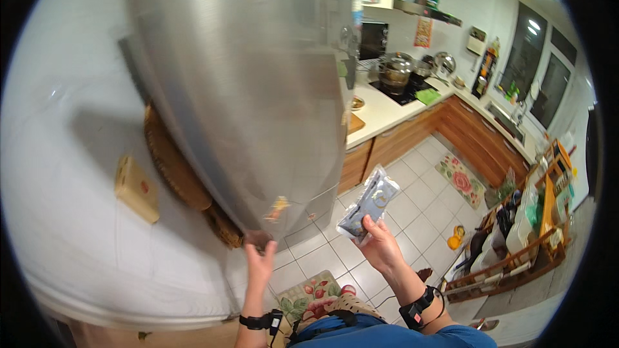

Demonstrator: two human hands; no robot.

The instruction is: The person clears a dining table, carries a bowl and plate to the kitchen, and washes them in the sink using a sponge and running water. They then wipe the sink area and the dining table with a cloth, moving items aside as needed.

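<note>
My right hand (379, 246) grips the lower end of a flat, clear-wrapped packet (370, 205) with a grey-blue front, tilted up over the tiled floor. My left hand (260, 253) is at the bottom end of the tall stainless-steel refrigerator (242, 82) as seen here. Its fingers are blurred against a dark spot there, so whether they hold or only touch something cannot be told. Both wrists wear black straps with small devices.
Brown cardboard (174, 164) sticks out beside the refrigerator, near a tan box (137, 189) at the white wall. Beyond are a counter (387, 121) with a glass-lidded pot (395, 72) on a black hob, floral mats (462, 181), and a crowded wooden rack (508, 270) at right.
</note>
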